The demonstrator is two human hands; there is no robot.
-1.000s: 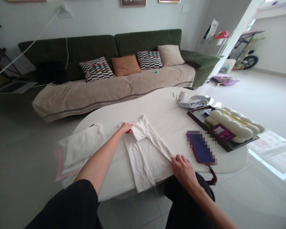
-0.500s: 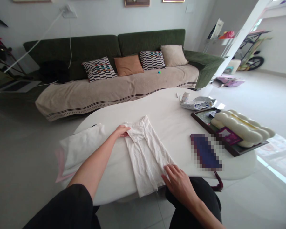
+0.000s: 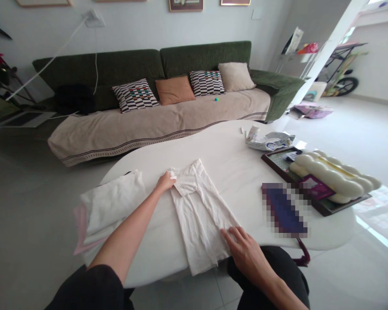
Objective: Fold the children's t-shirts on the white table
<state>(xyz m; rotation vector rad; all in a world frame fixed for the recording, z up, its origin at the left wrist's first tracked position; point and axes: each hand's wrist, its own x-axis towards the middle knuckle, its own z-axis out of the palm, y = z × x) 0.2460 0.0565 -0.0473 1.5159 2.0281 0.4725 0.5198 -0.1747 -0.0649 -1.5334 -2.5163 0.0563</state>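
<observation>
A white garment (image 3: pixel 198 219) lies lengthwise on the white table, creased, with a folded flap near its far end and its near end hanging over the front edge. Whether it is a shirt or trousers I cannot tell. My left hand (image 3: pixel 166 181) is closed on the garment's far left corner, pinching the fabric between fingers and thumb. My right hand (image 3: pixel 242 249) rests at the lower right edge of the garment, fingers slightly spread and touching the cloth. To the left sits a stack of folded white and pink clothes (image 3: pixel 113 200).
The white table (image 3: pixel 220 142) has a rounded outline. On its right are a dark tray (image 3: pixel 278 170) bearing a cream, bubbly-shaped case (image 3: pixel 333 172), a crumpled silver packet (image 3: pixel 273 141) and a blurred-out dark blue item (image 3: pixel 284 211). Behind stands a green sofa (image 3: pixel 126 64) with cushions.
My left hand has curled tighter around the garment's far left corner, lifting a bit of fabric. My right hand has shifted slightly down along the edge. The view has tilted slightly.
</observation>
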